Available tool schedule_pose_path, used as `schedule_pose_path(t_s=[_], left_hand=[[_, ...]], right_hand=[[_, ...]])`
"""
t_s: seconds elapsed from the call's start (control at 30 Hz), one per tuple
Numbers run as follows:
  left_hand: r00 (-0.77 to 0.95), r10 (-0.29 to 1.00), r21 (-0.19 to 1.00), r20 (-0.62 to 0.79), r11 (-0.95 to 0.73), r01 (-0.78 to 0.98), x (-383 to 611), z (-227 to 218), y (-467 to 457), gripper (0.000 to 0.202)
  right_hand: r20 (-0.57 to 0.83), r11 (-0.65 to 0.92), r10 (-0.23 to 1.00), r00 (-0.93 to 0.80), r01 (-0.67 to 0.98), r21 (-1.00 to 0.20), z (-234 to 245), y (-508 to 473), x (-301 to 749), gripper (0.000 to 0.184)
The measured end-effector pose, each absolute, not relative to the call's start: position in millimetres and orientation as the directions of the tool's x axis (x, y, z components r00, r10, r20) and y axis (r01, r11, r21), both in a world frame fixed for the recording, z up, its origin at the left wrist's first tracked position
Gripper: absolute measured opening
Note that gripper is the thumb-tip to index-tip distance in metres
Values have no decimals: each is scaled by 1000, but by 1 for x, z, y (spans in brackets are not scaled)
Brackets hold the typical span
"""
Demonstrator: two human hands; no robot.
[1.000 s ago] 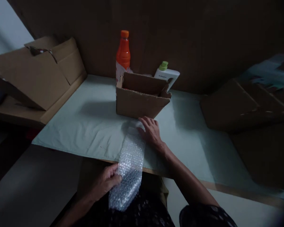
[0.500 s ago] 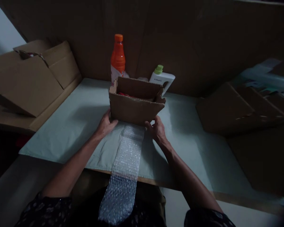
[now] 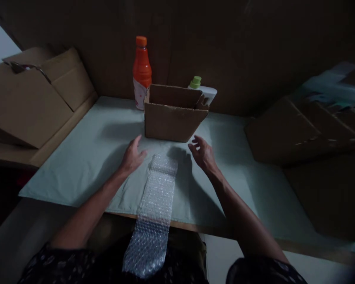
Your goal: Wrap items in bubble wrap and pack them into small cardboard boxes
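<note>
A small cardboard box (image 3: 170, 122) without a lid stands on the pale green cloth (image 3: 106, 146). My left hand (image 3: 133, 155) hovers near its front left corner, fingers apart, holding nothing. Off the box's front right corner is my right hand (image 3: 203, 153), its fingers loosely curled and apart, also with nothing in them. Between my hands lies a strip of bubble wrap (image 3: 158, 189), which runs over the table's front edge down to my lap. The inside of the box is mostly hidden.
Behind the box stand an orange bottle (image 3: 142, 71) and a white jug with a green cap (image 3: 209, 94). A large carton (image 3: 32, 98) is at the left. More cartons (image 3: 281, 132) are at the right, with a blurred pale bluish item (image 3: 334, 88) on top. A cardboard wall closes the back.
Both hands have let go of the cardboard box and drawn slightly away from it. The box now sits farther back on the cloth, hiding more of the white jug.
</note>
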State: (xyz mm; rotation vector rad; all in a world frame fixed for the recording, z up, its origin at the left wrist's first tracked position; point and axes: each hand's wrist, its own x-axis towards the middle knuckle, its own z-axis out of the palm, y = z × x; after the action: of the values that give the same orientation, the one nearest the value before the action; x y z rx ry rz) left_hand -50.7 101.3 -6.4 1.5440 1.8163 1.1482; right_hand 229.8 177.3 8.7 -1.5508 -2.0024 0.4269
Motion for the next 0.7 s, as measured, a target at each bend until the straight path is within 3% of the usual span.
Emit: schedule_pose_path(t_s=[0.17,0.3,0.47,0.6,0.7], left_hand=[[-23,946,663,325,-210,719,-39,-27,-4,38],[69,935,610,347,-281,741,-18,-27,-39,33],[140,949,593,284,-288,752,-10,-19,-35,37],[183,963,586,199,-267,765,-9,-21,-35,40],[186,959,578,215,-278,767,-10,-24,-41,39]], right_hand=[[62,405,907,-417,821,-404,4,127,203,39],[121,495,866,-485,800,-338,6,130,173,28],[234,472,878,-418,838,-275,14,166,170,34],[234,469,881,-410,818,-333,11,163,197,44],[195,639,762,-618,666,-386,15,117,229,43]])
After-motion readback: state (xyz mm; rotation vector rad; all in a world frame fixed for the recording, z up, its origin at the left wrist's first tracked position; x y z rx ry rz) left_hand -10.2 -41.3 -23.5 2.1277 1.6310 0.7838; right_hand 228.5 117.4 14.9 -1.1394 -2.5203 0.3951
